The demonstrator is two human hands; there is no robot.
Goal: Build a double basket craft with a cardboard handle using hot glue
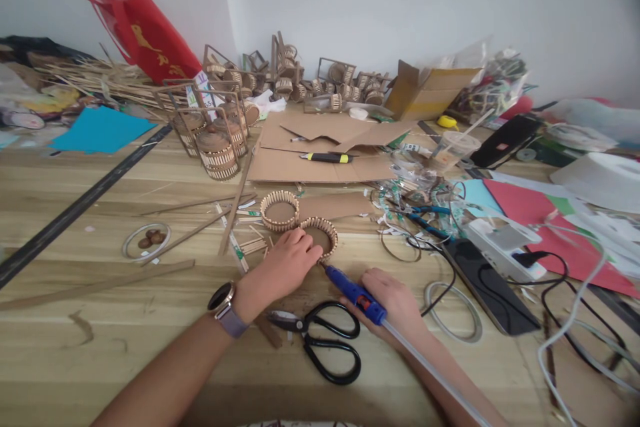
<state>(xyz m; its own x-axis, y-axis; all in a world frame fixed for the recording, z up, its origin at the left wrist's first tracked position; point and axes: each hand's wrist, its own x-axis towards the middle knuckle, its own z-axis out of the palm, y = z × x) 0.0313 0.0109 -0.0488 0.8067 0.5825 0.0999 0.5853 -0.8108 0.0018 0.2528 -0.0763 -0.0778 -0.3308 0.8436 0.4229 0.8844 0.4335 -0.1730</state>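
While the left hand presses curled fingers on the stick-rimmed disc at frame centre, the right hand wraps fingers round the glue gun, nozzle at the rim. Best, I judge: small bead, disc steady on the surface.

Gluing at a cluttered wooden table.
My left hand steadies a round slatted ring; my right hand aims the blue glue gun at its edge, scissors below.
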